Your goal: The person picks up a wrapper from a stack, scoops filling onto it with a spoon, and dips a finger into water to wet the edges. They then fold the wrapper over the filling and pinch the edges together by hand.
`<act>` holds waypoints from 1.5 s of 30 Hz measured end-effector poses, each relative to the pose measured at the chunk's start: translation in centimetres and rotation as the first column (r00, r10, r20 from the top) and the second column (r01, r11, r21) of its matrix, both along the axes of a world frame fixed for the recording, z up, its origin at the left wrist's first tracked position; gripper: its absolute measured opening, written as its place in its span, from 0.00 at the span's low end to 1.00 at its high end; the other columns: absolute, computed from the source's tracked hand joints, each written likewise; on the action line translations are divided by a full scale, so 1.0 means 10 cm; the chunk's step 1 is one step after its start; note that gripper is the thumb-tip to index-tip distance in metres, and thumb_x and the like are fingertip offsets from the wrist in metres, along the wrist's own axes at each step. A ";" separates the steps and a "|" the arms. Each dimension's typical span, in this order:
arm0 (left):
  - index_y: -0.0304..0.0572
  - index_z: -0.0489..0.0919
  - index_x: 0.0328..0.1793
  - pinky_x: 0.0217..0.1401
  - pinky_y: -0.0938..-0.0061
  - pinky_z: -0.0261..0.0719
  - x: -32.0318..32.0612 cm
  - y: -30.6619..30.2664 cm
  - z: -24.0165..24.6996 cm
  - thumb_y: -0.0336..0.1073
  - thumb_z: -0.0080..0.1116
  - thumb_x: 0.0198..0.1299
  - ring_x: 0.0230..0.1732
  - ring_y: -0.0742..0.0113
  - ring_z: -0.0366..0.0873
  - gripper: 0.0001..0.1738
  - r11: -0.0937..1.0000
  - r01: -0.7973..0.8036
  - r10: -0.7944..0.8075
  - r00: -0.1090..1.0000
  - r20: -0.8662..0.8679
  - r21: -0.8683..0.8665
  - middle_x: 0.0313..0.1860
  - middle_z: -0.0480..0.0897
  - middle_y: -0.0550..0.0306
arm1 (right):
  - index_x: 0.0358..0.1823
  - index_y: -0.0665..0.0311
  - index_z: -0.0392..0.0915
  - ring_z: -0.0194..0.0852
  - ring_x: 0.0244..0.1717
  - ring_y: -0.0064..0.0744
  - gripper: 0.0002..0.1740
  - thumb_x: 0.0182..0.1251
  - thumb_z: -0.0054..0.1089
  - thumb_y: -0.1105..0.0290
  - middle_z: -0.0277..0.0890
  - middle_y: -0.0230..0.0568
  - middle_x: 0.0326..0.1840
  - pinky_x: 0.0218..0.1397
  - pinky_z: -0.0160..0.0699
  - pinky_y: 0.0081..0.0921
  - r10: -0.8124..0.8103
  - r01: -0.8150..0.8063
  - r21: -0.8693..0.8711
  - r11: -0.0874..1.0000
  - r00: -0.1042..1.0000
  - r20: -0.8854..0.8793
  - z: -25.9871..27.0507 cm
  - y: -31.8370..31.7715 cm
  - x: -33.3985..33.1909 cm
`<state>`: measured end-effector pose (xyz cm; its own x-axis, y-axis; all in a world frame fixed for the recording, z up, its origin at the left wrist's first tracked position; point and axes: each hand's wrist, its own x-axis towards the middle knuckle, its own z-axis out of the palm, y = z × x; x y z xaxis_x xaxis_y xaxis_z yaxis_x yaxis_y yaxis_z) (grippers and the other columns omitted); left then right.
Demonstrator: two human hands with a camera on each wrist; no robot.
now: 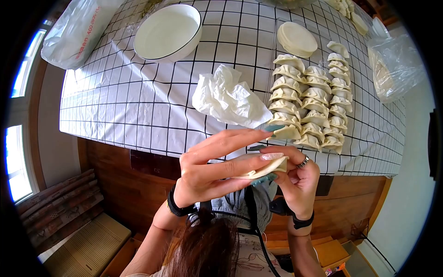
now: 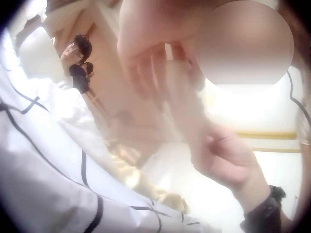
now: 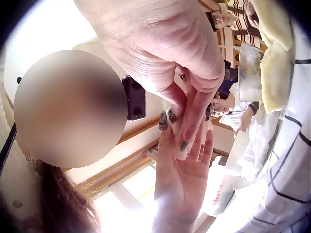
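1. Two hands of mine meet over the near edge of the table, with one folded piece of dough (image 1: pixel 279 166) between them.
2. Its long axis runs left to right, the right end tipped slightly to the far side.
3. My left hand (image 1: pixel 198 168) holds the dough between fingers on its far and near sides; one finger reaches out past it to the right.
4. My right hand (image 1: pixel 300 182) pinches around the right end, its fingers bent. I cannot tell exactly how each fingertip presses.
5. Both hands touch the dough, so neither is nearer; my right is at the right end, my left along the rest.
6. Beyond, to the far right, rows of dumplings (image 1: pixel 316 97) run near to far; crumpled paper (image 1: pixel 228 99) lies to their left.
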<state>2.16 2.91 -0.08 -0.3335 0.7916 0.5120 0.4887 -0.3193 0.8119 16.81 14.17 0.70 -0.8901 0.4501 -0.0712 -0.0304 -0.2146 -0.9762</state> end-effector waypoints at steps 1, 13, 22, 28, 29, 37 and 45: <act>0.38 0.82 0.42 0.47 0.65 0.77 0.00 0.00 0.00 0.29 0.66 0.36 0.47 0.50 0.77 0.20 1.000 0.000 0.000 1.000 0.000 0.000 0.48 0.78 0.45 | 0.49 0.75 0.71 0.75 0.45 0.24 0.15 0.61 0.54 0.77 0.76 0.44 0.47 0.45 0.76 0.17 0.000 0.000 0.000 1.000 1.000 0.000 0.00 0.00 0.00; 0.40 0.83 0.39 0.45 0.66 0.78 0.04 -0.03 -0.03 0.31 0.65 0.38 0.46 0.52 0.78 0.17 1.000 -0.023 0.023 0.999 -0.041 0.003 0.48 0.79 0.47 | 0.50 0.74 0.71 0.75 0.45 0.23 0.17 0.58 0.57 0.79 0.76 0.42 0.46 0.46 0.76 0.17 0.048 -0.048 -0.042 0.998 0.999 0.001 -0.03 0.01 0.01; 0.40 0.82 0.42 0.47 0.66 0.76 0.01 0.01 -0.06 0.37 0.67 0.38 0.48 0.48 0.77 0.21 1.000 -0.010 0.009 0.999 0.040 0.013 0.51 0.77 0.44 | 0.49 0.72 0.73 0.76 0.44 0.24 0.17 0.55 0.59 0.81 0.77 0.40 0.45 0.43 0.77 0.18 0.036 -0.036 0.002 0.999 0.996 -0.079 -0.13 0.01 -0.01; 0.38 0.83 0.42 0.47 0.64 0.76 -0.02 -0.02 -0.03 0.38 0.67 0.40 0.48 0.47 0.77 0.20 0.998 0.044 -0.045 0.998 0.041 0.034 0.50 0.77 0.42 | 0.46 0.71 0.74 0.76 0.42 0.22 0.16 0.54 0.58 0.83 0.78 0.38 0.42 0.41 0.76 0.15 -0.002 0.002 0.026 1.000 1.000 0.016 -0.06 -0.01 -0.03; 0.39 0.83 0.40 0.47 0.64 0.76 -0.01 -0.01 -0.03 0.36 0.66 0.41 0.48 0.47 0.77 0.18 0.999 0.038 -0.040 0.997 0.063 0.034 0.50 0.78 0.44 | 0.46 0.70 0.74 0.76 0.42 0.22 0.16 0.54 0.59 0.82 0.78 0.38 0.41 0.41 0.76 0.15 0.002 -0.003 0.032 0.999 1.000 0.027 -0.06 -0.01 -0.02; 0.41 0.83 0.41 0.49 0.65 0.76 -0.03 -0.04 -0.06 0.35 0.65 0.40 0.49 0.49 0.76 0.17 0.997 0.080 -0.081 0.994 0.073 0.018 0.51 0.77 0.44 | 0.46 0.69 0.75 0.76 0.41 0.21 0.16 0.54 0.60 0.81 0.78 0.39 0.40 0.40 0.76 0.15 -0.003 0.000 0.082 0.997 0.999 0.036 -0.07 -0.02 -0.03; 0.36 0.79 0.50 0.50 0.67 0.73 -0.01 -0.06 -0.04 0.47 0.65 0.40 0.49 0.50 0.76 0.31 0.998 -0.056 0.057 0.991 0.121 -0.011 0.52 0.76 0.44 | 0.46 0.73 0.73 0.75 0.46 0.26 0.17 0.53 0.62 0.79 0.76 0.43 0.45 0.47 0.74 0.19 -0.046 0.046 0.000 0.999 0.999 -0.007 -0.11 0.00 0.00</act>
